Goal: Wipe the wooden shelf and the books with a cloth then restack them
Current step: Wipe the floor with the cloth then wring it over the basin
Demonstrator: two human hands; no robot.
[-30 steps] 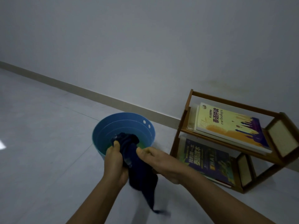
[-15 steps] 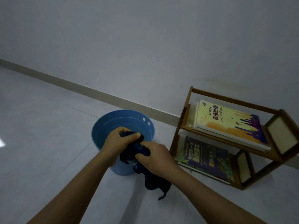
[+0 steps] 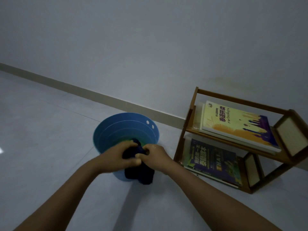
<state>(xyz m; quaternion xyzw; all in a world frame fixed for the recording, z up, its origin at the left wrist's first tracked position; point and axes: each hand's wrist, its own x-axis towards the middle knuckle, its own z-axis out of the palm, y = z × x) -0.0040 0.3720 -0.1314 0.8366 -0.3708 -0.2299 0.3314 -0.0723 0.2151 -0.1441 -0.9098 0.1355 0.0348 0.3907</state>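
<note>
Left hand point(image 3: 116, 155): curled round the dark cloth point(image 3: 139, 172), frame centre.
Right hand point(image 3: 156, 157): cloth gripped likewise, above the blue bucket point(image 3: 106, 135).
Risk: books point(image 3: 236, 125) on the wooden shelf point(image 3: 188, 119), right, could be dampened if wringing is cut short.

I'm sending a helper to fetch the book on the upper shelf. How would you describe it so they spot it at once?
Find the small wooden shelf standing on the floor against the wall, right of the blue bucket. On its upper tier lies the yellow book, flat and cover up. Unlike the dark book on the tier below, its cover is pale yellow with an orange and purple skyline.
</note>
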